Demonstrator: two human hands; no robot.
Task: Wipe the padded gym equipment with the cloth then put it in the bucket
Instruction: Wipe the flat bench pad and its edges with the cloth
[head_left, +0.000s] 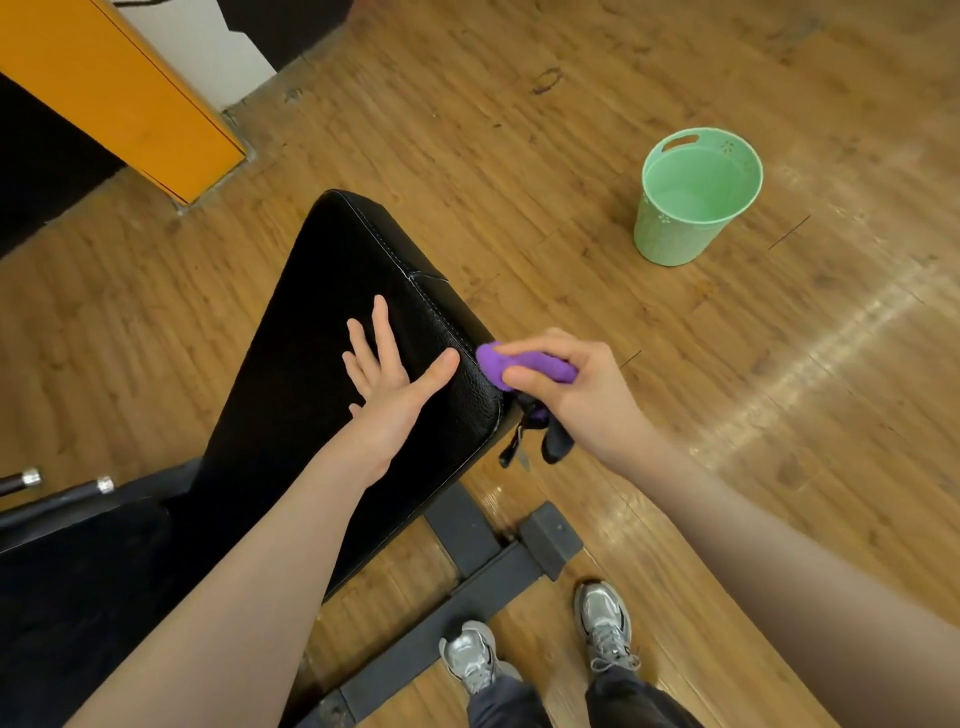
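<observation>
Purple cloth (524, 365) gripped in right hand (582, 387), pressed on right edge of black padded bench (322, 312). Left hand (387, 374) flat, fingers spread, on pad. Green bucket (693, 200) far right on floor.

L hand (387, 379) flat on bench pad (332, 291) | R hand (576, 384) grips purple cloth (501, 364) at pad edge | green bucket (696, 200) apart

a gym: padded bench (332, 364) on wood floor (519, 130).
</observation>
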